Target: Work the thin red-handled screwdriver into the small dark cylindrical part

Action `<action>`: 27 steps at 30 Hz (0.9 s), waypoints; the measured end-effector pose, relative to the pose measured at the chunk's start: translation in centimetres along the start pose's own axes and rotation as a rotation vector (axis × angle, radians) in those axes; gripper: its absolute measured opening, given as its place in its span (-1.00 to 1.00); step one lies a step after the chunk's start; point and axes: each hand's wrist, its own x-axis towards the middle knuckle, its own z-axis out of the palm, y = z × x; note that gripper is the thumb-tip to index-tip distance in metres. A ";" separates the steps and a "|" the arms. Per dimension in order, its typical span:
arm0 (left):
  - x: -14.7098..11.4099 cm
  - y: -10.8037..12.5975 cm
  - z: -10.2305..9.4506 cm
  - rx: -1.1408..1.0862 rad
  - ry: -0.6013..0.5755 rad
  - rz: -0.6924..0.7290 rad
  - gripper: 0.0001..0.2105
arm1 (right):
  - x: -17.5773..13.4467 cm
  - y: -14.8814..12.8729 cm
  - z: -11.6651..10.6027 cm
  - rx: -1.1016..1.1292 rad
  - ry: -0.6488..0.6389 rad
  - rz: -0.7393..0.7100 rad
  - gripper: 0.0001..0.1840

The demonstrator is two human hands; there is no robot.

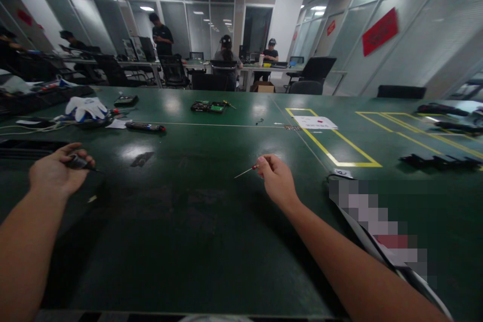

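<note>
Fingers of your right hand (277, 177) pinch a thin red-tipped bit (246, 171) above the green bench (211, 211); your left hand (56, 171) cups a dark tool (79, 163), grip loosely closed.

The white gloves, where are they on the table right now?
In the head view, the white gloves lie at the far left of the green table, beyond the left hand, beside a dark pen-like tool.

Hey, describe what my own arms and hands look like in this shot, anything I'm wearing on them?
Both forearms are bare up to the frame edge: no sleeves show. The left hand and right hand wear no gloves, and no watch, ring or wristband is visible. A pair of white gloves lies unworn on the green table.
</note>
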 end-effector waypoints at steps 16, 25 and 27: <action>-0.7 0.7 0.4 -0.122 0.046 -0.156 -0.62 | -0.1 -0.5 -0.1 -0.031 -0.001 0.005 -0.64; -1.5 1.2 1.0 -0.104 0.046 -0.041 -0.64 | -0.2 -0.5 0.0 -0.015 0.006 -0.001 -0.64; -1.7 1.4 1.2 -0.114 0.087 0.070 -0.69 | -0.2 -0.6 0.0 -0.007 0.009 -0.006 -0.64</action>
